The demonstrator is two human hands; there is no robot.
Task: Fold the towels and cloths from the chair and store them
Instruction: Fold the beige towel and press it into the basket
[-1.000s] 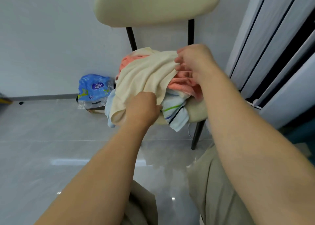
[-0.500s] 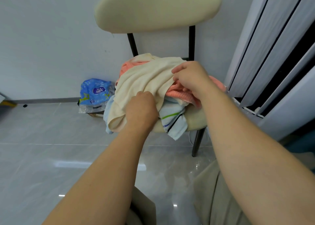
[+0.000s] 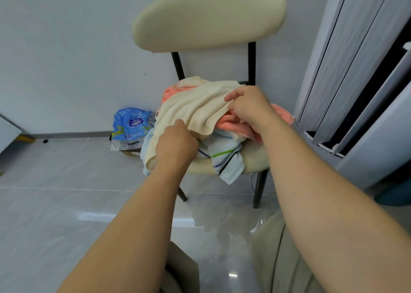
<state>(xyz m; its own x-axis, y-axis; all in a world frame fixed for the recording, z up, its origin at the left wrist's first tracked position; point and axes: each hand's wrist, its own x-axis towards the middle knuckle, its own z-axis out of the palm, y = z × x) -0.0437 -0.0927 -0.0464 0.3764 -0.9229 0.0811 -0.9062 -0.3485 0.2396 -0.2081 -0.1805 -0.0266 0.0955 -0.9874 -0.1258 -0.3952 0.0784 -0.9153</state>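
Head: left grip [image 3: 175,145], right grip [image 3: 248,108] hold one cream towel [image 3: 195,107]; one chair [image 3: 209,15].

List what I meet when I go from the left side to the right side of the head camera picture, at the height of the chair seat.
blue packet → left hand → right hand → grey folding door. Both hands grip the cream towel, which overlaps them, so it is left out.

A cream-padded chair [image 3: 255,161] on black legs stood on a glossy grey tiled floor [image 3: 66,192]. Its seat bore a heap: a cream towel [image 3: 195,106] on top, a coral cloth [image 3: 231,126] beneath, and a striped cloth [image 3: 224,157] hanging over the front edge. A blue plastic pack [image 3: 130,123] lay on the floor beside the chair.
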